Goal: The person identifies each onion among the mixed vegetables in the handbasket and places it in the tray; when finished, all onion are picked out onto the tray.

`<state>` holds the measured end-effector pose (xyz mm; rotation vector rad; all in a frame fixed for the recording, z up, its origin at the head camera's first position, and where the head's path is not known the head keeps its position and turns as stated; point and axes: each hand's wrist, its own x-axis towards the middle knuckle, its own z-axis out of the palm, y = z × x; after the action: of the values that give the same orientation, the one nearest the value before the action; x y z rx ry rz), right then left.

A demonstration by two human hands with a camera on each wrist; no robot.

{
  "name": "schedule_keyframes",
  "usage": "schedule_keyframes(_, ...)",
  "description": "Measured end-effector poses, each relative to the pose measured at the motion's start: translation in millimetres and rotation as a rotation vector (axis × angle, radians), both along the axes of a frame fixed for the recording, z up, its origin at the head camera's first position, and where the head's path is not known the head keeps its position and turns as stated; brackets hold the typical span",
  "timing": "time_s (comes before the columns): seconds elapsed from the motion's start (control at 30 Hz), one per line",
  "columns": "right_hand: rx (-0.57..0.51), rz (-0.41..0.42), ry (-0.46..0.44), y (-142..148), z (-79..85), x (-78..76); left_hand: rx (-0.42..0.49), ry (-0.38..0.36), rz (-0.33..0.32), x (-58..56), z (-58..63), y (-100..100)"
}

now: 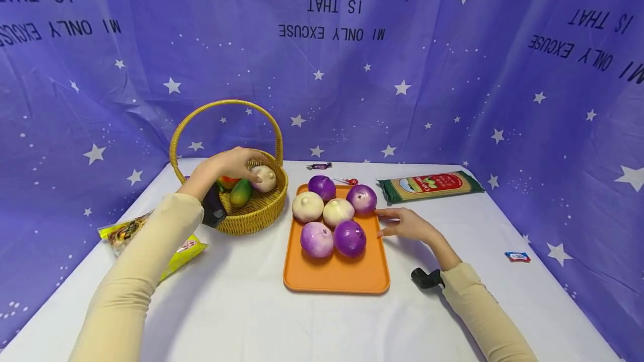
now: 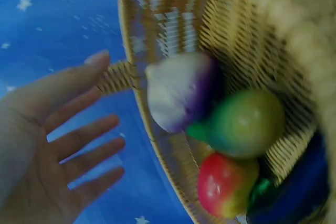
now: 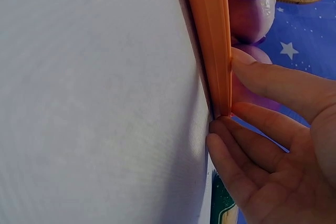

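Observation:
My left hand (image 1: 233,162) hovers over the yellow wicker basket (image 1: 251,223), fingers spread and holding nothing. Just beyond its fingertips in the head view lies a white-and-purple turnip (image 1: 265,179). A green-yellow mango (image 2: 247,124), a red-yellow fruit (image 2: 226,184) and a dark eggplant (image 2: 294,187) lie beside that turnip in the left wrist view. At the right rim of the orange tray (image 1: 334,279) is my right hand (image 1: 410,225), its thumb and fingertips against the edge. Several turnips sit on the tray, some showing white (image 1: 307,206), others purple (image 1: 350,239).
Left of the basket lies a yellow snack bag (image 1: 183,253), partly hidden by my left sleeve. A green-ended packet (image 1: 432,185) lies at the back right. Small candies (image 1: 320,166), a red lollipop (image 1: 350,181) and a blue-red wrapped sweet (image 1: 517,257) are on the white table.

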<state>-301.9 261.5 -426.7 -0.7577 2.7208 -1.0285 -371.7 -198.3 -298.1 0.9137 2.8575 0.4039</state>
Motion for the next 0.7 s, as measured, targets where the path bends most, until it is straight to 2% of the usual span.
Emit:
schedule_keyframes(0.13, -0.014, -0.003, -0.003, 0, 0.8, 0.5, -0.054, -0.079, 0.039, -14.7, -1.8, -1)
schedule_keyframes(0.27, -0.006, -0.006, -0.015, -1, 0.0, -0.9, -0.108, -0.117, 0.09, -22.3, -7.1, -3)
schedule_keyframes(0.47, -0.003, -0.023, -0.016, -1, 1.8, -0.6, -0.15, -0.12, 0.119, -27.4, -13.2, 2)
schedule_keyframes(0.6, -0.009, -0.017, -0.021, -1, 1.4, -0.6, -0.218, -0.118, 0.094, -31.7, -19.2, 7)
schedule_keyframes(0.7, -0.015, -0.017, -0.027, 0, 0.7, -0.6, -0.224, -0.097, 0.087, -34.4, -21.9, 10)
